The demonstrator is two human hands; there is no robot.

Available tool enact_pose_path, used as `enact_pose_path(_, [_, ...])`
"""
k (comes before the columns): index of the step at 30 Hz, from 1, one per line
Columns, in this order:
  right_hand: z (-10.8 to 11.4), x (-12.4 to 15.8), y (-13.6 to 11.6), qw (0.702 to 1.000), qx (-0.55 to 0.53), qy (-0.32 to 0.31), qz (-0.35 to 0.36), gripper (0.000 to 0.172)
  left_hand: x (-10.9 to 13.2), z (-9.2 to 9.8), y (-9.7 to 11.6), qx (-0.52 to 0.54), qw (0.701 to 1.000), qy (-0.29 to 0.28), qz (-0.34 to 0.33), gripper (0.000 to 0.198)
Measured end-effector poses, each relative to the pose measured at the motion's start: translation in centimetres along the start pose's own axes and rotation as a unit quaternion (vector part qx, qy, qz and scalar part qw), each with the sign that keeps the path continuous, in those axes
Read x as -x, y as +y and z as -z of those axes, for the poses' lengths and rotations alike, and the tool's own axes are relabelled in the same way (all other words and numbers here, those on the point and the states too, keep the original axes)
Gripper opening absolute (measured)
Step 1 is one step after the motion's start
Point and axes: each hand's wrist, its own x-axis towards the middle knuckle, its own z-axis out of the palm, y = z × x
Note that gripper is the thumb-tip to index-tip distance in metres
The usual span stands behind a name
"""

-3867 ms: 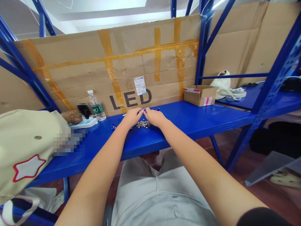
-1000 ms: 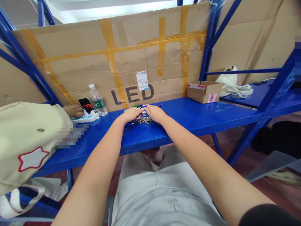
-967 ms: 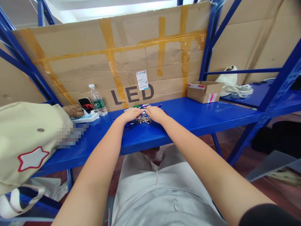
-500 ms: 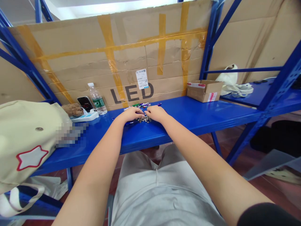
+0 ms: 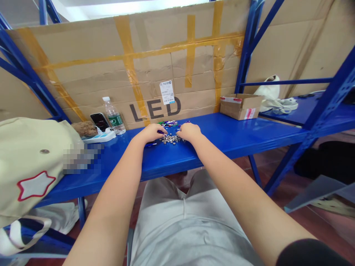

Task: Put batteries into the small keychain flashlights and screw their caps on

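Observation:
My left hand (image 5: 151, 133) is closed, with a slim dark blue pen (image 5: 162, 132) sticking out from its fingertips. Opposite it, my right hand (image 5: 190, 131) has its fingers pinched together, and a small bluish tip shows at them, too small to name. Between and just below the hands lies a pile of small silvery metal pieces (image 5: 170, 139). Behind them is a bunch of slim, shiny coloured pens (image 5: 168, 123), mostly purple and green. Another dark blue pen (image 5: 151, 144) rests on the table under my left wrist.
The blue table (image 5: 219, 136) backs onto a cardboard sheet (image 5: 97, 81). To the left stand a water bottle (image 5: 115, 120), a phone (image 5: 99, 121), a power strip (image 5: 100, 137) and a cream bag (image 5: 33, 155). An open cardboard box (image 5: 240, 107) sits at the right.
My hands have moved apart, uncovering more of the metal pile. The dark blue pen now shows at my left fingertips, and the bluish tip at my right ones.

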Motion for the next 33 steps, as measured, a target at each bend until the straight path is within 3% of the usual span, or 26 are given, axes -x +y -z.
enact_pose_path(7, [-0.4, -0.2, 0.2, 1.0, 0.012, -0.027, 0.008, 0.037, 0.3, 0.3, 0.1, 0.003, 1.0, -0.001, 0.014, 0.027])
enact_pose_path(12, [-0.2, -0.1, 0.2, 0.999, -0.013, 0.032, 0.015, 0.03, 0.5, 0.7, 0.6, 0.211, 0.976, 0.037, 0.029, 0.03])
enact_pose_path(15, [-0.1, 0.2, -0.1, 0.991, -0.056, 0.079, 0.091, 0.025, 0.3, 0.5, 0.9, 0.404, 0.911, 0.055, 0.061, 0.032])
enact_pose_path(20, [-0.2, 0.6, -0.9, 0.95, -0.172, 0.112, 0.235, 0.017, -0.2, 0.0, 1.2, 0.637, 0.748, 0.116, 0.15, 0.026])
enact_pose_path(23, [-0.3, 0.7, -1.2, 0.935, -0.219, 0.104, 0.261, 0.009, -0.3, 0.0, 1.2, 0.678, 0.709, 0.11, 0.16, 0.021])
enact_pose_path(27, [-0.3, 0.9, -1.3, 0.923, -0.255, 0.102, 0.268, 0.01, -0.3, 0.1, 1.3, 0.678, 0.71, 0.1, 0.161, 0.019])
enact_pose_path(33, [-0.4, 1.1, -1.6, 0.905, -0.246, 0.143, 0.316, 0.028, -0.6, -0.6, 1.9, 0.586, 0.779, 0.139, 0.173, 0.022])
